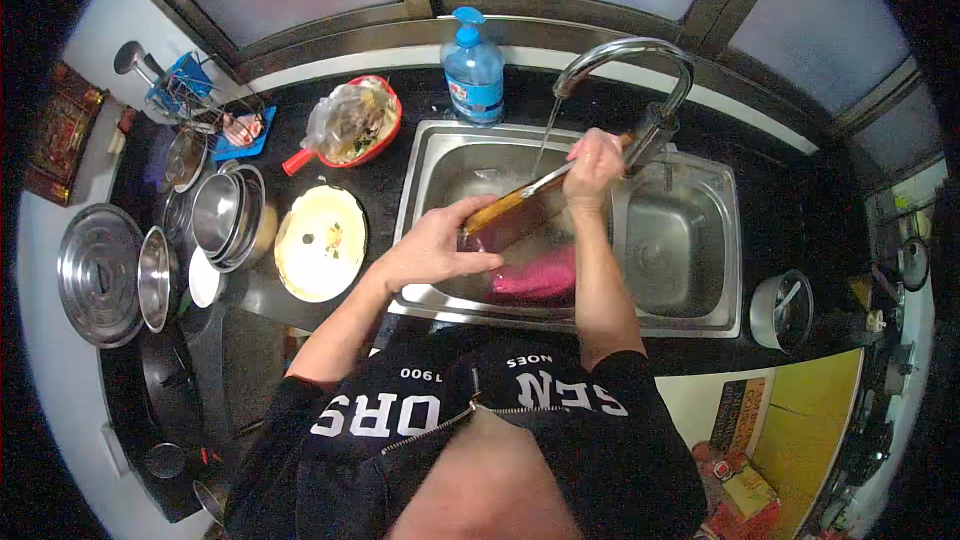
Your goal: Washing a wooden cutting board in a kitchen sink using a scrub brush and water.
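A wooden board, probably a cutting board (pixel 495 211), is held tilted above the larger left basin of a steel double sink (pixel 409 187), its edge facing up and bearing a metal strip. My left hand (pixel 442 241) holds its lower left end, thumb and fingers spread around it. My right hand (pixel 592 165) is closed at its upper right end; whether it also holds something small cannot be told. A thin stream of water runs from the chrome faucet (pixel 626 49) behind the board. Something bright pink (pixel 536 274), perhaps a cloth, lies in the basin below.
A blue pump bottle (pixel 474 82) stands behind the sink. Left are a red colander (pixel 390 131) with a plastic bag and food, a cream enamel plate (pixel 319 244), steel bowls (pixel 217 214) and a steel lid (pixel 101 277). A pot (pixel 765 311) stands right of the sink.
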### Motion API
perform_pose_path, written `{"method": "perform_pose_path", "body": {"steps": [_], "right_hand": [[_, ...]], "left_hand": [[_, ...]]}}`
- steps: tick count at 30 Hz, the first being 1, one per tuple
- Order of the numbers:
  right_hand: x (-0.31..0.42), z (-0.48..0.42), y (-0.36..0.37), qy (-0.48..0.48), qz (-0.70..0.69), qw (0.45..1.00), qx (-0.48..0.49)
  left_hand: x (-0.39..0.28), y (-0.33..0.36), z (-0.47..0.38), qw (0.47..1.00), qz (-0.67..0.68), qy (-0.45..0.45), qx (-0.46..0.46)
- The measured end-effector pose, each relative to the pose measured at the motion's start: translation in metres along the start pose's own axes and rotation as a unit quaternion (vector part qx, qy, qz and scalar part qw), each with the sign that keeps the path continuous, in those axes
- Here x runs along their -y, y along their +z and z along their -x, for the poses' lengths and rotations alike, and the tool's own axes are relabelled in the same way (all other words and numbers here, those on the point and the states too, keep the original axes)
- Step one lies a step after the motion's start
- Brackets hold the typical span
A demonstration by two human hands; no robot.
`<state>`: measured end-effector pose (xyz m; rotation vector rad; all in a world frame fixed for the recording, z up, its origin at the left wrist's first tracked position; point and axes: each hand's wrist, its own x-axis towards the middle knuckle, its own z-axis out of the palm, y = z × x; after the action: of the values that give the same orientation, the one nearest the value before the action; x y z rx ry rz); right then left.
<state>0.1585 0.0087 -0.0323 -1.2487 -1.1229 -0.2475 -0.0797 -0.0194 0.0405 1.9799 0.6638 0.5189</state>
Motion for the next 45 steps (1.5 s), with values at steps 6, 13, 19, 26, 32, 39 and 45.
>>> {"method": "perform_pose_path", "body": {"steps": [6,13,19,26,32,39,45], "right_hand": [[0.007,0.012,0.019,-0.026,-0.085,0.994,0.056],[-0.052,0.037,-0.009,0.280,-0.079,0.953,-0.088],[-0.156,0.154,-0.024,0.458,0.224,0.817,0.269],[-0.179,0.265,-0.019,0.204,0.409,0.773,0.440],[-0.170,0.217,-0.025,0.344,0.364,0.638,0.585],[-0.141,0.162,-0.032,0.430,0.324,0.637,0.551],[-0.154,0.146,-0.033,0.495,0.237,0.639,0.539]], "left_hand": [[0.025,0.007,0.006,0.987,-0.097,-0.123,-0.048],[0.036,0.001,0.019,0.985,-0.043,-0.162,-0.043],[0.010,0.019,-0.016,0.966,-0.190,-0.170,0.031],[-0.003,0.030,-0.025,0.954,-0.239,-0.155,0.088],[-0.031,-0.013,0.005,0.966,-0.166,-0.198,-0.023],[-0.068,-0.029,0.029,0.954,-0.020,-0.239,-0.179],[-0.071,-0.011,0.025,0.909,0.041,-0.286,-0.301]]}}
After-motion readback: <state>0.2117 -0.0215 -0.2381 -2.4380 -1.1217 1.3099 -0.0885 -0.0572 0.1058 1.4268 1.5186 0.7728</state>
